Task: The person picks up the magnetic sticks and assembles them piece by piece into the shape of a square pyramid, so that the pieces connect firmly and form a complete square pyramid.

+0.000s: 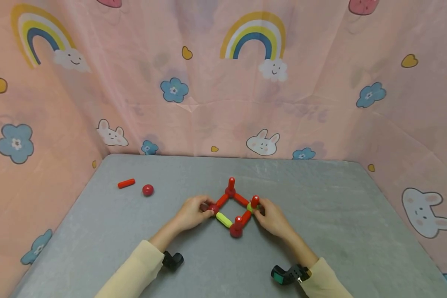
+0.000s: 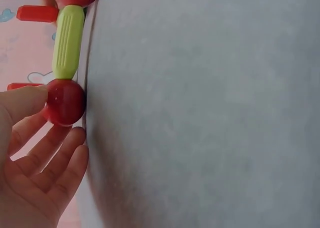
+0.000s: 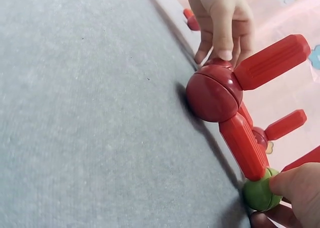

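A four-sided frame of balls and rods rests on the grey table. My left hand (image 1: 193, 212) pinches its left red ball (image 2: 65, 101) between thumb and fingers. On the opposite corner, my right hand (image 1: 272, 217) pinches the green ball (image 3: 261, 192). The front red ball (image 1: 236, 231) and back red ball (image 1: 229, 192) are untouched. One side is a yellow-green rod (image 1: 224, 219); the others are red rods, such as the back right rod (image 1: 241, 199). Red rods stand up from the front, back and green balls. My right fingers partly hide the green ball.
Toward the back left of the table (image 1: 342, 215) lie a loose red rod (image 1: 126, 183) and a loose red ball (image 1: 147, 190). A pink patterned cloth (image 1: 216, 120) hangs behind the table and along its sides.
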{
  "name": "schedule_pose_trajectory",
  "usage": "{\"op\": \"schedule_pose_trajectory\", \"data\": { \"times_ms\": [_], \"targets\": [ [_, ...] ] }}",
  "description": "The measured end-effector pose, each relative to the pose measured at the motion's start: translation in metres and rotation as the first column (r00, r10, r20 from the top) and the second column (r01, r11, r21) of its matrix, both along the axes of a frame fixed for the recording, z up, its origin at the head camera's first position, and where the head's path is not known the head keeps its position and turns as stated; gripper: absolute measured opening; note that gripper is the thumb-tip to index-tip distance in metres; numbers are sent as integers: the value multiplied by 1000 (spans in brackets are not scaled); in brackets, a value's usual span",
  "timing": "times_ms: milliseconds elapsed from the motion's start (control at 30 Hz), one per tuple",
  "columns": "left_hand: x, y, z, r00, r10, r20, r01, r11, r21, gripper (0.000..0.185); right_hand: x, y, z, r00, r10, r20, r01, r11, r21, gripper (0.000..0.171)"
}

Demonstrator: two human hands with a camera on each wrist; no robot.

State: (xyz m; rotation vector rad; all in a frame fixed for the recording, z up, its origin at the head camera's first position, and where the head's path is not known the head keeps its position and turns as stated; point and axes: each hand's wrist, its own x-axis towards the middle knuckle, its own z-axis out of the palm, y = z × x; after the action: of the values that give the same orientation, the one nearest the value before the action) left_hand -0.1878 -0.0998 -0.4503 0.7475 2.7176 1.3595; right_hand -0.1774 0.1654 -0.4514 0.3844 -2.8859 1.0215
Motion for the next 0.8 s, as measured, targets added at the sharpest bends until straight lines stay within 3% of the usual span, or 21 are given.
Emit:
{"op": "schedule_pose_trajectory", "data": {
  "times_ms": [133, 533, 800],
  "targets": [
    [0, -7, 7, 998, 23, 52, -22, 1000, -17, 22, 0, 0, 0, 1000, -1, 14, 1, 1000, 3, 15],
    [-18, -58, 49, 984, 172, -51, -175, 982, -72, 19, 1, 0, 0, 1000, 3, 10, -3, 1000, -11, 22],
    [-36, -106, 65, 937, 329, -118, -342, 932, -119, 25, 1, 0, -1, 1000, -6, 12, 6, 1000, -2, 20]
  ]
}}
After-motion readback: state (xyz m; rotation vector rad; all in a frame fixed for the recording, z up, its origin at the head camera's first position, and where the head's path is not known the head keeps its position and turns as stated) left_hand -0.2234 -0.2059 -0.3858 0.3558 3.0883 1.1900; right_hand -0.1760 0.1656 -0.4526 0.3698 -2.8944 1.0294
